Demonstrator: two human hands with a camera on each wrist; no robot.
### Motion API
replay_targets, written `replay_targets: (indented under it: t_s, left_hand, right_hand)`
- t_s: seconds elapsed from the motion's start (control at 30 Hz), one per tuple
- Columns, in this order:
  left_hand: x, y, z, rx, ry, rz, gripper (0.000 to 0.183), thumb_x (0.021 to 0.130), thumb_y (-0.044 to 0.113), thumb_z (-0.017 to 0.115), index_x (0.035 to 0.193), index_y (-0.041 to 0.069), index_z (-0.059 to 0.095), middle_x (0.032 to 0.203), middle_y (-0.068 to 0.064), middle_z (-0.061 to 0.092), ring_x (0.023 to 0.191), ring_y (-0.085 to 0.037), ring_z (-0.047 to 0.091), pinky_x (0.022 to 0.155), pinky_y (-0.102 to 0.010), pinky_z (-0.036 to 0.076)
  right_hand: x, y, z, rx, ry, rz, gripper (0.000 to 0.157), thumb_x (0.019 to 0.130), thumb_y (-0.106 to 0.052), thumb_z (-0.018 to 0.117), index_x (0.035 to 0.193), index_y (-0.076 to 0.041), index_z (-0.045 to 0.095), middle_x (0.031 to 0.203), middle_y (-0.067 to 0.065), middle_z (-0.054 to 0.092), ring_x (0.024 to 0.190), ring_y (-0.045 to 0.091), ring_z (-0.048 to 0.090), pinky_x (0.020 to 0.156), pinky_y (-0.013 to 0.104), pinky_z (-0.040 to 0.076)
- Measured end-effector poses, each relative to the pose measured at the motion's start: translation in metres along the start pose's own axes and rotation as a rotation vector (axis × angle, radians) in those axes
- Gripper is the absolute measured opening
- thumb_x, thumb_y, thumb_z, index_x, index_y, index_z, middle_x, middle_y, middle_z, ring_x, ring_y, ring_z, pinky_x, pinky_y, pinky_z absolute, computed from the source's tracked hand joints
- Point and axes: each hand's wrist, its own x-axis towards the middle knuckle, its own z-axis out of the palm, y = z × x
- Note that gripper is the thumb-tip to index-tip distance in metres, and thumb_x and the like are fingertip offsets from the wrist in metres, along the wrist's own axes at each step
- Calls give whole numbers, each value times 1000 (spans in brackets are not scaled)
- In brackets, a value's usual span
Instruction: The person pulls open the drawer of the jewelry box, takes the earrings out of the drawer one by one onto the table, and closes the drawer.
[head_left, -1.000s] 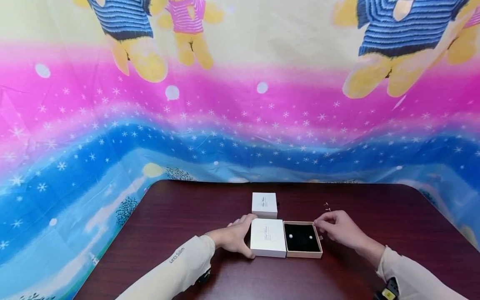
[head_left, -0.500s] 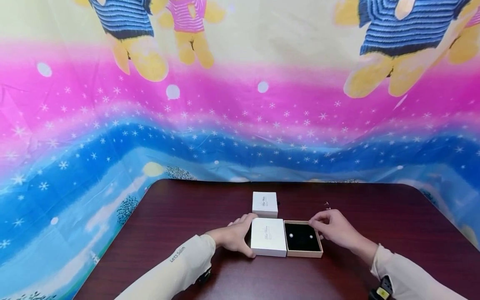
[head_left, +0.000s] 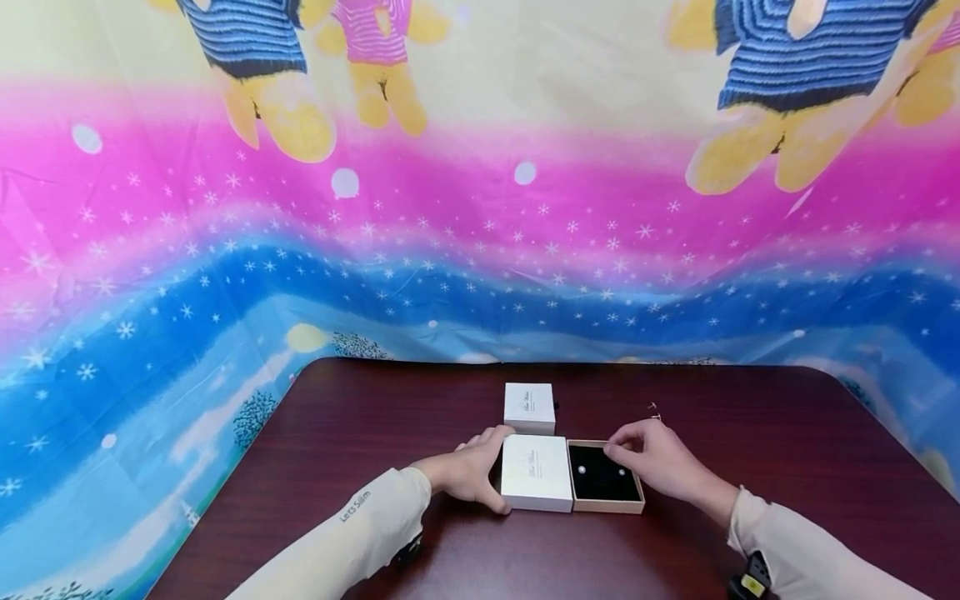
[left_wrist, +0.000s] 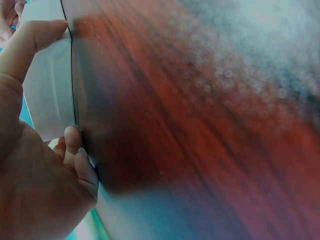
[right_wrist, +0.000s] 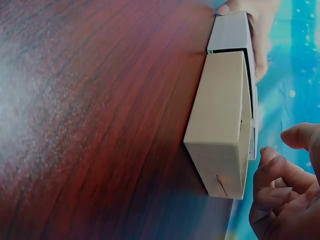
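Note:
My left hand [head_left: 471, 473] grips the left side of a white lidded sleeve box [head_left: 537, 473], thumb at the near corner and fingers at the far one. Out of the sleeve's right side extends a tan drawer [head_left: 606, 506] lined with a black pad [head_left: 600, 487]. Two pearl earrings sit on the pad, a left pearl [head_left: 582, 470] and a right pearl [head_left: 622, 472]. Over the drawer's far right corner hovers my right hand [head_left: 663, 460], fingers bent. In the right wrist view its thumb [right_wrist: 299, 136] stands apart from the index finger, with nothing seen between them.
A smaller white box [head_left: 528, 407] stands just behind the sleeve box. Small thin metallic pieces [head_left: 654, 411] lie on the dark wooden table [head_left: 390, 400], behind my right hand. A patterned cloth [head_left: 480, 275] hangs beyond the table's far edge.
My right hand has moved left, from the drawer's right edge to over its far right corner. My left hand and the boxes stay in place.

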Motion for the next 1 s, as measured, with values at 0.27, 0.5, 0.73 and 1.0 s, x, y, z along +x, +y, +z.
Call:
replay_targets:
  t_s: [0.27,0.5,0.73,1.0]
  left_hand:
    - [1,1,0,5,8,0,105,65,31,90,149,12,30,138,-3,47,125,-22,46,104,-39,36]
    - [1,0,0,8,12,1,106,65,31,90,149,12,30,137,-3,48,124,-21,47,103,-39,37]
    - [1,-1,0,2,7,-1,106,65,31,90,150,12,29,139,-4,47,126,-22,46,106,-41,36]
    - [-1,-1,2,12,16,8,105,64,32,91,148,13,30,136,-2,48,124,-21,47,102,-38,37]
  right_hand:
    - [3,-4,6,-16,-2,-63,14,92,-18,70,95,-7,78,74,-5,65,60,1,47,62,22,43]
    - [4,-8,13,-44,-17,-64,9,92,-17,71,91,-11,77,75,-7,67,63,2,51,62,22,43]
    - [6,-13,22,-95,-28,-40,5,89,-18,73,89,-14,77,68,-9,61,56,4,48,55,23,41]
    - [3,-20,30,-162,-18,-3,7,86,-21,78,90,-15,76,65,-10,57,51,4,44,53,23,37]
